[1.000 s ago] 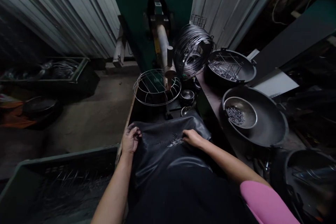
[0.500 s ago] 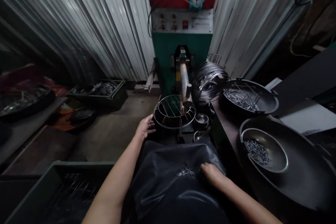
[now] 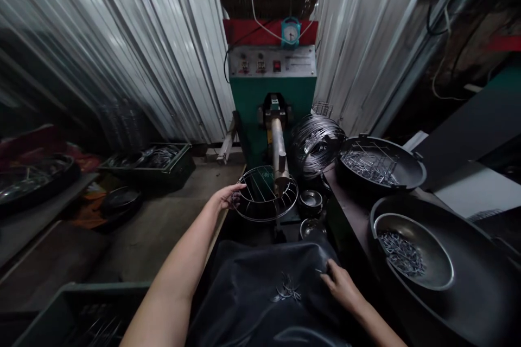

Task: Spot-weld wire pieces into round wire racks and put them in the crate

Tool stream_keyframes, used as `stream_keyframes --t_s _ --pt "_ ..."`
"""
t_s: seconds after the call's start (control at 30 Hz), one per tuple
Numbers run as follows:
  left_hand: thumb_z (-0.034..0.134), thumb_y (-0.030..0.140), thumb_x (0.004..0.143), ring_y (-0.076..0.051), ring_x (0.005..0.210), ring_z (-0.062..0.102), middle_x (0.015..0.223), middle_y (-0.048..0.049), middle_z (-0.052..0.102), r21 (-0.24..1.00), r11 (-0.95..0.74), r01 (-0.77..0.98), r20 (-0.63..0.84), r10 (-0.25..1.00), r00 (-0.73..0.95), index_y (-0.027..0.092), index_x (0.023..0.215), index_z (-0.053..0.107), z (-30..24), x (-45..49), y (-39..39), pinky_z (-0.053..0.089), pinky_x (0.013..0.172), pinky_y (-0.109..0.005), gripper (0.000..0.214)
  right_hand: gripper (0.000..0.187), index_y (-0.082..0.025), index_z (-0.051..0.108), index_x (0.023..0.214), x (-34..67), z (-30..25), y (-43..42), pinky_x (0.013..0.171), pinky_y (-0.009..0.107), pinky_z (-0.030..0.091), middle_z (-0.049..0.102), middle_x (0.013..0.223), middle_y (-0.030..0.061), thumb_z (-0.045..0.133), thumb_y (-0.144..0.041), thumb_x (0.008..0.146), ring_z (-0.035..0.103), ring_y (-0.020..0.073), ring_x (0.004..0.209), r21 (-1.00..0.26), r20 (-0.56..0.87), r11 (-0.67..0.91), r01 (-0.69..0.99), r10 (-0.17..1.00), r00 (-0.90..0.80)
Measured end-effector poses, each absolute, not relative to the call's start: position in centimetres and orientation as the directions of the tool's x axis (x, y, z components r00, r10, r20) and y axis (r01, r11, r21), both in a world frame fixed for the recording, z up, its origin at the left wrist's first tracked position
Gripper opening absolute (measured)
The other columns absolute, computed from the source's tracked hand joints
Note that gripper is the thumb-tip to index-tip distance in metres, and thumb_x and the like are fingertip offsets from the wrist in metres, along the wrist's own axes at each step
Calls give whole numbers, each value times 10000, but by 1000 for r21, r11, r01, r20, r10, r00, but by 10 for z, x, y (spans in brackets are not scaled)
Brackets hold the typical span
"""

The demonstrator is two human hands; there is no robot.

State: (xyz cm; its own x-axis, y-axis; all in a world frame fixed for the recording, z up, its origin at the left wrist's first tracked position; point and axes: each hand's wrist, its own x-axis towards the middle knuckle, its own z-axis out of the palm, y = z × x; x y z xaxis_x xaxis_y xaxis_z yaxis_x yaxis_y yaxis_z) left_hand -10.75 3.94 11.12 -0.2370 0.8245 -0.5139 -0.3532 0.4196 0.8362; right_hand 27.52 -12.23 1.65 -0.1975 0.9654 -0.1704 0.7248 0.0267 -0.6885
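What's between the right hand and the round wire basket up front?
In the head view: the dark cloth under the right hand, then two small steel bowls just beside the wire basket.

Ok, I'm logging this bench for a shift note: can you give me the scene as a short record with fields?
Left hand: fingers at the rim of the round silver wire basket by the green machine; grip unclear
Right hand: resting open on the black cloth, beside a small bunch of bent wire pieces
Nearby: round steel bowl of wire bits in a black wok; shiny wire coil
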Motion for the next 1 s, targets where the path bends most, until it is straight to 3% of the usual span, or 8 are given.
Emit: stream_keyframes --t_s 0.13,0.27,0.37,0.47,0.6,0.73,0.83,1.0 --pt "739 254 500 -29 327 230 418 102 310 770 491 -408 -602 771 -209 186 597 434 114 -104 31 253 346 -172 328 163 -208 505 751 275 15 -122 637 300 460 615 723 45 463 -365 749 598 202 699 -783 -202 -59 619 966 -164" --pt "697 261 514 -8 331 120 402 128 207 792 428 -435 -567 780 -265 196 589 371 113 -96 17 109 331 -139 341 255 -188 529 832 261 42 -108 486 249 409 567 628 -3 474 -426 761 553 151 539 -928 -273 -212 307 947 -169" --pt "703 269 484 -4 340 123 416 135 203 821 353 -448 -520 786 -334 197 618 373 111 -84 4 105 333 -139 364 292 -188 530 898 228 79 -87 539 233 432 608 741 14 546 -440 750 597 145 632 -990 -139 -138 15 979 -146" --pt "734 274 432 -3 353 171 447 130 253 865 253 -432 -446 782 -436 191 633 380 109 -71 -6 126 337 -146 416 244 -196 534 869 185 104 -66 564 230 447 638 822 31 555 -416 765 616 143 677 -992 19 0 -122 988 -151" --pt "749 280 403 -4 360 179 457 135 258 874 186 -450 -409 781 -471 192 648 383 105 -60 -14 129 345 -153 449 173 -196 571 847 145 98 -50 566 237 453 649 765 21 526 -351 786 599 135 628 -984 169 176 16 966 -198" --pt "746 287 410 -8 358 168 454 143 233 873 134 -470 -389 773 -501 200 656 373 104 -58 -17 119 350 -159 456 138 -199 585 820 139 78 -46 581 243 454 622 650 -5 491 -298 798 564 127 574 -936 223 275 220 946 -235" --pt "746 296 406 -8 357 179 464 143 244 890 105 -445 -351 780 -518 197 677 395 108 -54 -20 127 354 -163 455 126 -197 579 807 142 74 -43 557 236 442 599 614 -14 478 -271 793 553 125 550 -919 209 271 285 950 -231" --pt "750 306 399 -13 368 226 491 130 308 897 106 -430 -346 772 -533 187 725 444 111 -55 -21 155 356 -162 463 107 -200 556 794 144 85 -42 500 227 431 587 591 -25 464 -255 787 558 122 493 -958 114 159 238 975 -191"
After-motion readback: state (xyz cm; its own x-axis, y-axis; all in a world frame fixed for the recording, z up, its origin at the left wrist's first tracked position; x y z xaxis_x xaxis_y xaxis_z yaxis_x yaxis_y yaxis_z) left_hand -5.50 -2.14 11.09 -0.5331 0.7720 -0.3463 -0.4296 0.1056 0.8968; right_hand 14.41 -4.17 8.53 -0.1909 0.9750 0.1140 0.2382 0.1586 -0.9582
